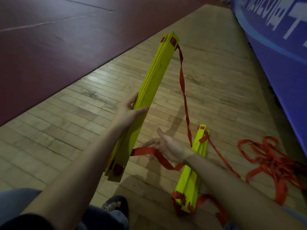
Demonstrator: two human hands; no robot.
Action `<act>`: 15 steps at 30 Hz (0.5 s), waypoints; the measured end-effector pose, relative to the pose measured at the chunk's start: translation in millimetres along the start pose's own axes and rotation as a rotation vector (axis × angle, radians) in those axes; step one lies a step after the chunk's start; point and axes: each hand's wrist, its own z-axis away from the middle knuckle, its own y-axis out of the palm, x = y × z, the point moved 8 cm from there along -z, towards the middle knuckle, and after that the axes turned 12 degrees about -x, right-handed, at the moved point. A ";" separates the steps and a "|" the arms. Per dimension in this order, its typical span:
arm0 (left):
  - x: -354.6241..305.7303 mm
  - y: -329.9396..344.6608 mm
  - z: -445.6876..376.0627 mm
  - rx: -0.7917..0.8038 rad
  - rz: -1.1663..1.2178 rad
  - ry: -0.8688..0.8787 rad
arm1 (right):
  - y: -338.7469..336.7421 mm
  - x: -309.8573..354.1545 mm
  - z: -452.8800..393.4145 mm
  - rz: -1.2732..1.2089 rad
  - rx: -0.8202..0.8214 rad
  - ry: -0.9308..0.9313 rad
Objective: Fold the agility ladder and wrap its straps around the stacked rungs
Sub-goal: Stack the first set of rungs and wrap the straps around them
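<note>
My left hand (128, 112) grips a stack of yellow rungs (154, 83) at its middle and holds it above the floor, pointing away from me. A red strap (182, 83) hangs from the stack's far end down to the floor. Another red strap (146, 151) runs from the stack's near end across the fingers of my right hand (167, 146), which is spread open, palm up, beneath it. A second stack of yellow rungs (192, 173) lies on the floor under my right forearm, with red straps looped at both ends.
A tangled heap of red strap (272, 160) lies on the wooden floor (66, 123) at the right. A blue banner wall (282, 47) runs along the right side. A maroon mat (49, 39) covers the floor at left. My shoe (114, 205) shows at the bottom.
</note>
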 end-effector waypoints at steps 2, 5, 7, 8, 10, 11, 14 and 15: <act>2.9 3.3 2.3 0.002 0.019 -0.009 | -16.7 18.1 4.0 0.080 -0.030 -0.158; 2.5 10.6 4.1 0.022 0.028 0.030 | -38.7 27.9 6.7 0.146 -0.035 -0.153; 1.9 13.8 6.9 0.021 0.010 0.051 | -58.8 31.6 7.7 0.343 -0.095 -0.159; 2.2 14.5 8.7 0.021 -0.002 0.056 | -68.4 30.8 9.9 0.412 -0.111 -0.141; 3.3 15.5 11.7 0.024 -0.016 0.075 | -79.3 29.6 19.9 0.520 -0.106 -0.119; 3.6 15.8 13.0 0.025 -0.023 0.085 | -84.2 31.5 25.3 0.577 -0.120 -0.134; 0.4 19.4 16.6 0.031 -0.022 0.097 | -105.9 58.1 39.7 0.608 -0.350 -0.304; -1.8 21.7 17.0 0.034 -0.015 0.099 | -113.9 71.5 46.5 0.545 -0.451 -0.379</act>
